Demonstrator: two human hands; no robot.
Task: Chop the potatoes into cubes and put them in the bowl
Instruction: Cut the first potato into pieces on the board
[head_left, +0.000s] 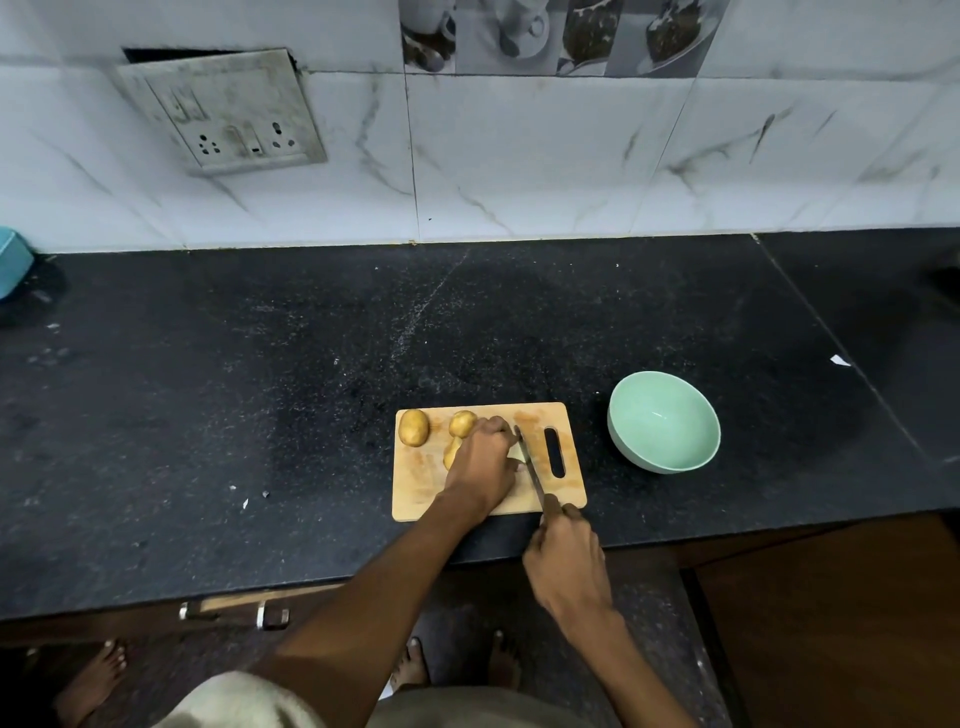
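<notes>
Three potatoes sit on the wooden board (415, 483): one whole (413, 427) at the far left corner, a second (462, 423) beside it, and a third (453, 453) under the left hand (480, 462), whose fingers curl down over it (pale cut flesh shows by the blade). The right hand (566, 558) grips the handle of one knife (530, 462), its blade lying across the board at the fingertips. One green bowl (663, 421) stands right of the board on the black counter (260, 389). No writing is legible anywhere.
</notes>
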